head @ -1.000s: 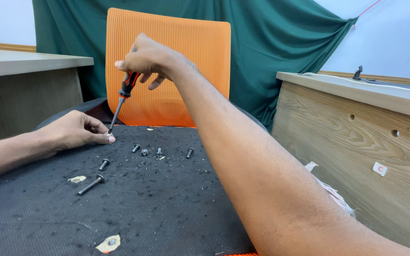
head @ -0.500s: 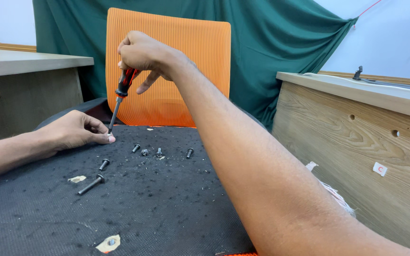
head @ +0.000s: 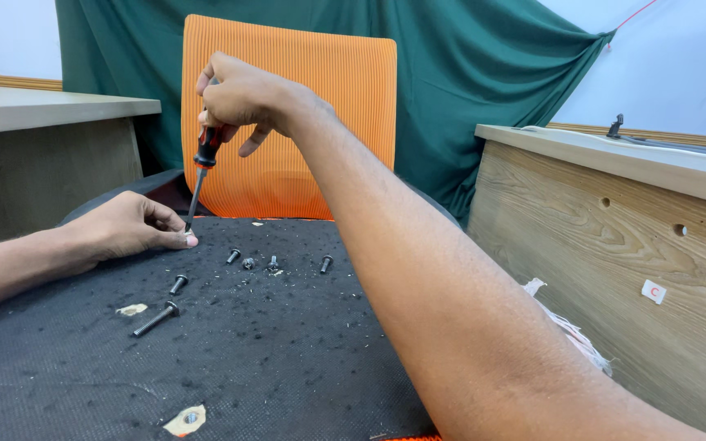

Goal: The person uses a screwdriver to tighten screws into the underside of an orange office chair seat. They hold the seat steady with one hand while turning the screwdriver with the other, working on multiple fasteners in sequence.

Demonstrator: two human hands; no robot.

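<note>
Below the right hand (head: 243, 98) grip, screwdriver (head: 199, 171) meets left hand (head: 128, 226)

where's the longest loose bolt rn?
Head view, lower left: the long dark bolt lies on the black fabric surface, below the left hand, beside a pale scrap.

Ribbed orange chair back (head: 304, 106), green curtain (head: 484, 90), red-and-black screwdriver (head: 202, 167), black speckled surface (head: 271, 359)

screws (head: 274, 263) on mat (head: 288, 359) centre | chair back (head: 328, 106) 12 o'clock | wooden bench (head: 614, 245) 3 o'clock | left hand (head: 128, 226) 9 o'clock
</note>
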